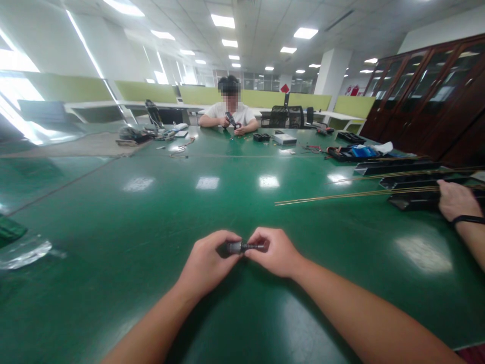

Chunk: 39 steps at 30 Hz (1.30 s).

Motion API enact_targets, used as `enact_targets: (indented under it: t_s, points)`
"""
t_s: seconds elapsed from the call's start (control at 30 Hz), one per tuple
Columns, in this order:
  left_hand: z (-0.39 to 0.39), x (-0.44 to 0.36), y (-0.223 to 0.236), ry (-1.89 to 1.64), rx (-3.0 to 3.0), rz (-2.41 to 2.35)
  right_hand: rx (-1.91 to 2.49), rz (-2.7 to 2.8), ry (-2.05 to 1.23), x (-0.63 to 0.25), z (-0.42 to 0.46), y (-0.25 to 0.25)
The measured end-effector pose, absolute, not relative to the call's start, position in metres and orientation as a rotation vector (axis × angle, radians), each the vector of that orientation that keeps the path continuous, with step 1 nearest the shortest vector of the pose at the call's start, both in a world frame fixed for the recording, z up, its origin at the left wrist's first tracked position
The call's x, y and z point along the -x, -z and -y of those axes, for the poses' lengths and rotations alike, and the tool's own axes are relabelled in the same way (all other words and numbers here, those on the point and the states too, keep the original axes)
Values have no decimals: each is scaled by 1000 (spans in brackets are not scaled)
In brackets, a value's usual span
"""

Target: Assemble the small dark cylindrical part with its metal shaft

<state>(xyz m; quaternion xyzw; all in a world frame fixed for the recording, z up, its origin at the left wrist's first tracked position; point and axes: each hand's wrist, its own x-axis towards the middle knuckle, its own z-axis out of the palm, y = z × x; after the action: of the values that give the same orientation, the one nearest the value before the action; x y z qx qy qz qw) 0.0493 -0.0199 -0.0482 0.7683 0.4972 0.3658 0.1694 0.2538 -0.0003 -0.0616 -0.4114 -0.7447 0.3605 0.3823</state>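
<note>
Above the green table [151,212], my two hands meet around a small cylindrical part [235,247] with a grey body and a thin, dark, ribbed shaft. The thumb and fingers of my left hand [207,260] are closed around the thicker body on the left. Gripping the shaft at the right is my right hand [276,252], its thumb and forefinger pinched. The part lies roughly level, and my fingers cover some of it. Its exact kind is not clear.
Across the table a person [237,114] holds a dark power tool [230,119]. At right, another person's hand [457,199] touches black channels [413,202] near long brass-coloured rods [322,198]. Clear plastic [28,254] lies at left; a tool tray [348,153] stands farther back.
</note>
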Motion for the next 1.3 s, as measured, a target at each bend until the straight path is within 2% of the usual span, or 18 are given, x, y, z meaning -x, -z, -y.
enact_targets:
  t_s: [1.3]
  points:
    - [19, -44, 45, -1043, -2177, -1479, 1154, 1839, -913, -252, -1, 63]
